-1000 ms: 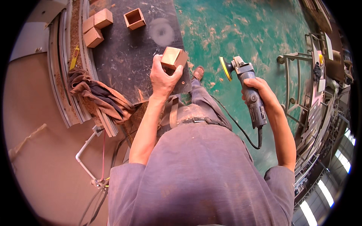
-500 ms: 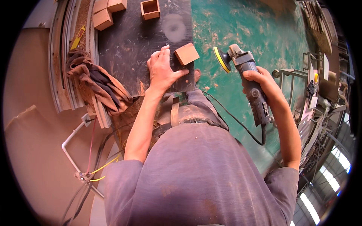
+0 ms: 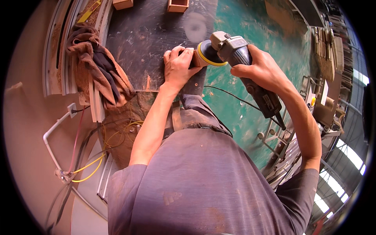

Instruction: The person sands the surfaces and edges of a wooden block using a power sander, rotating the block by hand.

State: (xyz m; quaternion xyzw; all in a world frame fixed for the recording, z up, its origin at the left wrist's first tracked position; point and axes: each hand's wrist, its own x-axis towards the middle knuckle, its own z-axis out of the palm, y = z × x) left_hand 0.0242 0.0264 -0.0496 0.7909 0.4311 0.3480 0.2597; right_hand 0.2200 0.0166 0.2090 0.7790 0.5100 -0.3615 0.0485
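My left hand (image 3: 178, 67) grips a small reddish-brown wooden block (image 3: 197, 60) from its left side, near the right edge of a dark work board (image 3: 147, 43). Fingers and thumb cover part of the block. A corded disc sander (image 3: 239, 53) is in my right hand (image 3: 268, 70), which wraps round its body. Its round pad (image 3: 209, 54), with a yellow rim, is tilted against the right side of the block. Whether the disc is spinning I cannot tell.
An open-topped wooden box (image 3: 178, 6) and another wooden piece (image 3: 122, 4) sit at the board's far side. A brown cloth (image 3: 96, 62) hangs over the rail on the left. The sander's black cord (image 3: 239, 98) trails above the dusty green floor (image 3: 250, 133).
The sander has moved left, from clear of the board to the block. My left hand has gone from open beside the block to gripping it. The view has shifted too.
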